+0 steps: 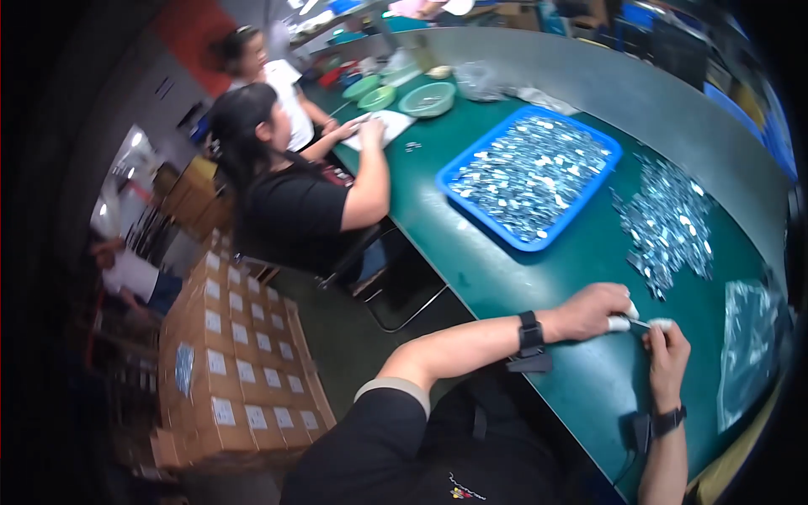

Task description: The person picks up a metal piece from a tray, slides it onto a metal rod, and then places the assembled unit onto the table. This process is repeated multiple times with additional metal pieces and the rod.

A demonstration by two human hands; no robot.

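Note:
My left hand [592,311] reaches in over the green table and is closed, with white covers on its fingertips. Facing it, my right hand [667,349] is closed too, a white cover on a fingertip. Between the two sets of fingertips is a small thin metal piece [640,323], pinched from both sides; its exact shape is too small to tell. Beyond my hands lies a loose heap of small shiny metal pieces [669,223]. To its left, a blue tray [532,245] is filled with similar pieces [530,172].
A clear plastic bag [745,353] lies at the right. A grey panel [606,76] borders the table's far side. Green bowls [427,99] stand at the back left. A seated co-worker [286,177] works at the left edge, near stacked cartons [240,362] on the floor.

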